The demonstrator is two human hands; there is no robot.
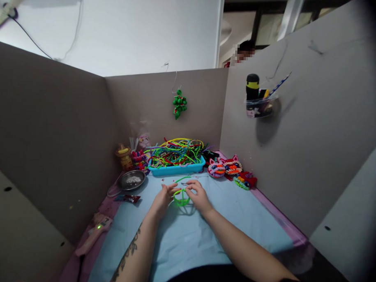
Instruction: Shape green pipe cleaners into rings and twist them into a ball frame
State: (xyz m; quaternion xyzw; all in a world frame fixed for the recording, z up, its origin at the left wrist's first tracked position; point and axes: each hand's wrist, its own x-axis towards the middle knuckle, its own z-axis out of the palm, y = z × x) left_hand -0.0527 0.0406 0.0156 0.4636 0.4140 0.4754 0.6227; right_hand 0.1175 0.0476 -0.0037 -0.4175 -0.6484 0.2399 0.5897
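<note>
Over the blue table cover, a round cage-like frame of bright green pipe cleaners (pixel 181 201) sits between my hands. My left hand (pixel 167 194) holds its left side, with the fingers pointing toward the right hand. At its top right, my right hand (pixel 199 195) pinches the frame between thumb and fingers. A small metal tip (pixel 184 183) shows by the right fingertips; its kind is too small to make out. One green pipe cleaner end (pixel 183 178) sticks out just beyond the fingers. The fingers partly hide the frame's upper edge.
A blue tray (pixel 177 170) heaped with coloured pipe cleaners stands at the back. Left are a metal dish (pixel 131 180) with white bits and a pink glue gun (pixel 94 234). Finished pipe-cleaner pieces (pixel 217 168) lie at right. Grey partitions (pixel 164 99) enclose the table; a person shows beyond.
</note>
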